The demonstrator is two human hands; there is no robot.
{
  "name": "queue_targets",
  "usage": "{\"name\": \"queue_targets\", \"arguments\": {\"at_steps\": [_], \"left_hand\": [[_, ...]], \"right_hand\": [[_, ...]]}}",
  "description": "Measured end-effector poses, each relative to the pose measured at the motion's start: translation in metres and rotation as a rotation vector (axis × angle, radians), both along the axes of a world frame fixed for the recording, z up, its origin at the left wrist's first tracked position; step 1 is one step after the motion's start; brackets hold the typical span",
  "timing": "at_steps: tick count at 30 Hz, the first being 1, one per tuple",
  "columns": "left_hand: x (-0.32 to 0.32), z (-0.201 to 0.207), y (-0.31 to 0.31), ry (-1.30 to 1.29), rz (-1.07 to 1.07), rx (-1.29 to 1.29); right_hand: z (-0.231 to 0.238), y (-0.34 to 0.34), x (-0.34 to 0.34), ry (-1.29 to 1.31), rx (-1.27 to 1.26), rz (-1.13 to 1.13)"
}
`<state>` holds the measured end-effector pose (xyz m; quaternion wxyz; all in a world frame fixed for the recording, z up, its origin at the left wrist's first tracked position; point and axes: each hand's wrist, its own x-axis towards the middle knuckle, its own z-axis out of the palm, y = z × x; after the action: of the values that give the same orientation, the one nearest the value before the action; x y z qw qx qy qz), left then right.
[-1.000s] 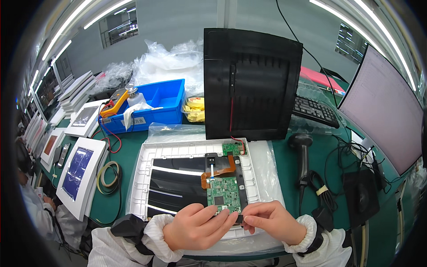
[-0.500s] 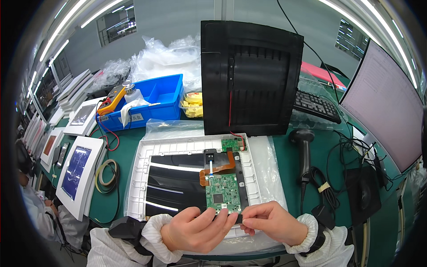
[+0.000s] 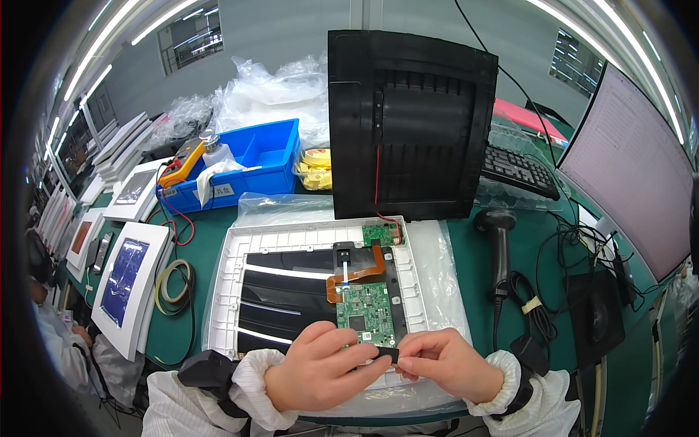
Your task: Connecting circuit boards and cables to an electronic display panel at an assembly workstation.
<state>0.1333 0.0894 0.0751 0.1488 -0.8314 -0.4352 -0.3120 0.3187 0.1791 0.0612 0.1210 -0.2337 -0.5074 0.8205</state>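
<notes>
A white framed panel (image 3: 240, 255) lies face down on the green table, black sheets covering its back. On it sit a large green circuit board (image 3: 366, 313), an orange flex cable (image 3: 360, 275) and a small green board (image 3: 381, 234) near the top edge. My left hand (image 3: 320, 368) and my right hand (image 3: 444, 364) meet at the lower edge of the large board. Between their fingertips they pinch a small black strip (image 3: 386, 354). A red wire (image 3: 377, 175) runs from the small board up the black back cover (image 3: 408, 124), which stands upright behind the panel.
A blue bin (image 3: 251, 156) with a bottle and tools stands at the back left, beside yellow tape rolls (image 3: 314, 167). White framed panels (image 3: 127, 280) lie at the left near a coiled cable (image 3: 173, 288). A barcode scanner (image 3: 499, 240), keyboard (image 3: 520, 171) and monitor (image 3: 630, 171) are at the right.
Both hands stay at the lower edge of the large board with only slight finger shifts. The view has moved a little.
</notes>
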Motion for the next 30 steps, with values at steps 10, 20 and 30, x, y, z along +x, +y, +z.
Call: {"name": "queue_targets", "arguments": {"at_steps": [10, 20, 30], "left_hand": [[0.008, -0.002, 0.006, -0.565, -0.074, -0.384], [0.015, 0.004, 0.002, -0.664, -0.013, -0.488], [0.01, 0.004, 0.003, -0.742, 0.009, -0.614]], "right_hand": [[-0.004, -0.006, -0.003, 0.055, 0.405, -0.095], [-0.002, -0.016, -0.008, 0.101, 1.059, -0.333], [-0.003, -0.015, -0.013, 0.107, 1.019, -0.329]]}}
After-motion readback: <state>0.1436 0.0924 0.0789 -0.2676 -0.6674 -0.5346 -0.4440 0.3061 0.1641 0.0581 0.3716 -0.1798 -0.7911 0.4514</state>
